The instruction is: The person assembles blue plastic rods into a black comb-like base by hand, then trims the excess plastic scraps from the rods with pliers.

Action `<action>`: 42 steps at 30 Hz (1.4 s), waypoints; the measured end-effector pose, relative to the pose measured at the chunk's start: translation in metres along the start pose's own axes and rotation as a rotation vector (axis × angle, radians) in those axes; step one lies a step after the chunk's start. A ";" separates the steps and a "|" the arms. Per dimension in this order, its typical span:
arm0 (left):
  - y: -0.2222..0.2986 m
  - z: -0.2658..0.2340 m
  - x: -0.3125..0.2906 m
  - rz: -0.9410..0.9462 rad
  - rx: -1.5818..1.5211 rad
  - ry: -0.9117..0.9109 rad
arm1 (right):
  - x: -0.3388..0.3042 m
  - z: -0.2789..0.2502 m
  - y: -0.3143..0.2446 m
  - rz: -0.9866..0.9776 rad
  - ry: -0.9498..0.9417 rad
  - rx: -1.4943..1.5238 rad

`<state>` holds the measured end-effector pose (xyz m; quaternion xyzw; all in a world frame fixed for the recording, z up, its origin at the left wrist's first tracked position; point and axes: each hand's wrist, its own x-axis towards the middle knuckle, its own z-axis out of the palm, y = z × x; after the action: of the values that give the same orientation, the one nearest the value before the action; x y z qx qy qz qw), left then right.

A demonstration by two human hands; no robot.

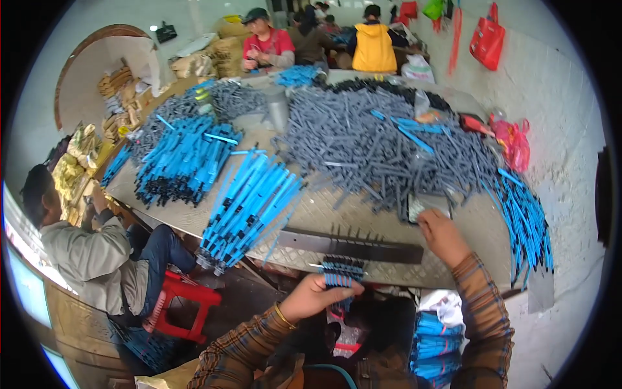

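Note:
My left hand [317, 296] is closed around a small bundle of blue-and-black plastic sticks [339, 271], held just off the table's near edge. Reddish marks run across the blue part. My right hand [446, 237] is farther forward over the table, fingertips pressed together at the near edge of a small dark-rimmed rectangular tray [430, 206]. What those fingertips pinch, if anything, is too small to tell. Between my hands lies a dark metal bar [350, 246] with a row of upright pins along its far side.
Loose grey plastic pieces [363, 142] are heaped across the table [259, 133]. Blue-and-black sticks lie in piles at left [249, 204] and right [523, 223]. Banded blue bundles [435, 343] sit below the edge. A person [91, 253] sits at left beside a red stool [184, 305]; others work behind.

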<state>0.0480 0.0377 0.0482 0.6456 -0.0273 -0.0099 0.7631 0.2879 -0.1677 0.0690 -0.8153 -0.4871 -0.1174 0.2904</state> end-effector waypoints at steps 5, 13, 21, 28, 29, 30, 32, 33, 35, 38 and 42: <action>0.000 -0.005 0.000 0.011 -0.031 0.038 | -0.005 0.007 -0.037 -0.081 -0.194 -0.055; -0.003 -0.004 0.001 -0.002 -0.046 0.040 | -0.015 0.007 -0.033 -0.018 -0.277 -0.111; -0.003 -0.005 0.001 -0.005 -0.039 0.047 | -0.016 0.006 -0.033 0.004 -0.292 -0.092; -0.003 -0.004 0.002 0.003 -0.040 0.044 | -0.013 0.009 -0.031 -0.018 -0.270 -0.100; -0.002 -0.003 0.002 0.005 -0.039 0.046 | -0.013 0.009 -0.031 -0.022 -0.268 -0.103; -0.002 -0.003 0.002 0.007 -0.038 0.048 | -0.012 0.011 -0.032 -0.021 -0.267 -0.102; -0.001 -0.003 0.003 0.004 -0.038 0.045 | -0.009 0.015 -0.033 -0.016 -0.276 -0.121; -0.001 -0.003 0.003 0.002 -0.040 0.043 | -0.008 0.016 -0.034 -0.014 -0.281 -0.130; 0.001 -0.002 0.003 -0.001 -0.041 0.042 | -0.006 0.018 -0.035 -0.016 -0.283 -0.138; 0.004 0.000 0.004 -0.010 -0.021 0.061 | -0.004 0.020 -0.036 -0.019 -0.290 -0.156; 0.002 -0.001 0.003 -0.020 -0.052 0.078 | -0.003 0.021 -0.036 -0.027 -0.272 -0.119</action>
<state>0.0507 0.0386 0.0502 0.6258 0.0090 0.0068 0.7799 0.2539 -0.1446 0.0633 -0.8329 -0.5248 -0.0385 0.1716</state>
